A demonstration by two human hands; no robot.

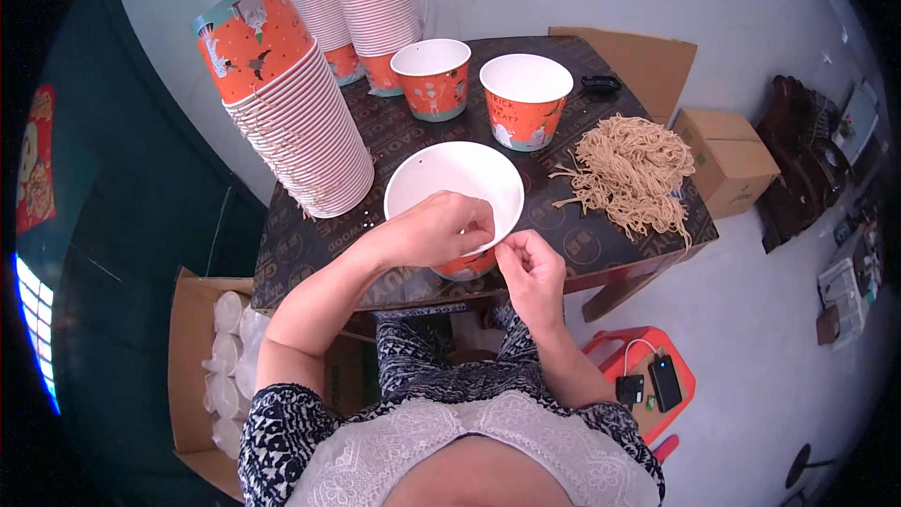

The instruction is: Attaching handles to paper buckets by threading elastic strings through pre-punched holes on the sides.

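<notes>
A white-lined paper bucket (405,178) with an orange printed outside stands at the near edge of the dark table, its mouth toward me. My left hand (439,228) reaches over the mouth, fingers curled together inside by the right part of the rim. Outside that same rim, my right hand (533,272) pinches thumb and fingers close to the wall. Whatever lies between the fingertips of either hand is too small to make out. A small hole shows in the bucket's far inner wall. To the right lies a heap of tan cord pieces (633,169).
Two more paper buckets, one smaller (434,99) and one wider (526,122), stand farther back. A tall nested bucket stack (305,131) with cords leans at left. A black object (601,84) lies at the far right. Below are an open carton (188,357) and a red stool (690,380).
</notes>
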